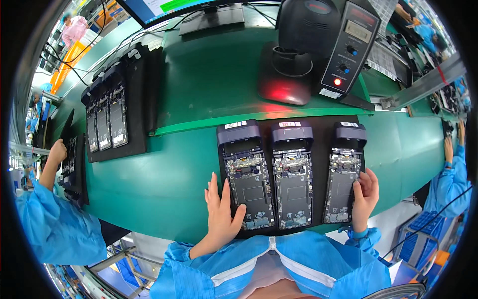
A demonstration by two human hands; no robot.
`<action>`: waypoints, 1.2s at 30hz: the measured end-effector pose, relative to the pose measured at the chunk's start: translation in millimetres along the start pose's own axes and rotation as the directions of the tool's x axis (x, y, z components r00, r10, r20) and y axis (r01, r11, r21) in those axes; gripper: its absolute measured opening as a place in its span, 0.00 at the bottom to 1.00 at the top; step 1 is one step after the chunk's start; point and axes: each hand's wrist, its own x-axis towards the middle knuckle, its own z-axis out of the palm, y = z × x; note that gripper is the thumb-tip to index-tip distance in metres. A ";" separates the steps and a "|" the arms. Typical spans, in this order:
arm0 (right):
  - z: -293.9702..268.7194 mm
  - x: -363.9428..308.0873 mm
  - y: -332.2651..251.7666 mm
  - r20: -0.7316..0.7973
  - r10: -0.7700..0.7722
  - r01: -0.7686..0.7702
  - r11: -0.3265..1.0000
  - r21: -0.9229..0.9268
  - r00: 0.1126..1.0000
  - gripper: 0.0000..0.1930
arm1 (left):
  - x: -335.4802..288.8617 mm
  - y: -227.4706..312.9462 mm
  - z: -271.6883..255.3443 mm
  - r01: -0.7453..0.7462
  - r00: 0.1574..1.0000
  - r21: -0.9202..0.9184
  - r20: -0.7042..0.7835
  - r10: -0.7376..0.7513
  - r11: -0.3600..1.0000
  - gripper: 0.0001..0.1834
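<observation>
Three handheld terminals lie in a row on a black mat (320,149), their circuit boards exposed and their thick dark heads at the far end. My left hand (222,212) is open beside the left terminal (251,194), fingers stretched out and the thumb against its near left edge. The middle terminal (295,197) is untouched by either hand. At the right terminal (342,192), my right hand (366,197) has curled fingers and the thumb closed at its right edge. Part of that grip is hidden by the hand itself.
A scanner on a stand (294,55) and a grey control box (348,50) with a lit red lamp stand behind the mat. More terminals (107,117) lie on a black mat at left. A monitor (169,10) stands at the back. Co-workers' arms (55,154) show at both sides.
</observation>
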 end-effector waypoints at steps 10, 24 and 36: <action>35.0 -29.3 -39.6 0.261 -0.204 0.315 0.794 -0.519 0.944 0.38 | 4.9 -21.6 -7.2 0.053 0.998 -0.868 0.031 -0.052 0.494 0.33; 175.2 -134.9 2.7 0.059 -0.257 0.124 0.241 -0.963 0.964 0.28 | 81.8 -28.4 55.2 0.506 0.543 -0.844 0.473 0.694 0.180 0.36; -123.3 -22.2 16.6 -0.113 -0.279 -0.119 -0.004 -0.993 0.954 0.23 | 75.1 0.1 29.8 -0.039 0.650 -0.914 0.284 0.705 0.404 0.26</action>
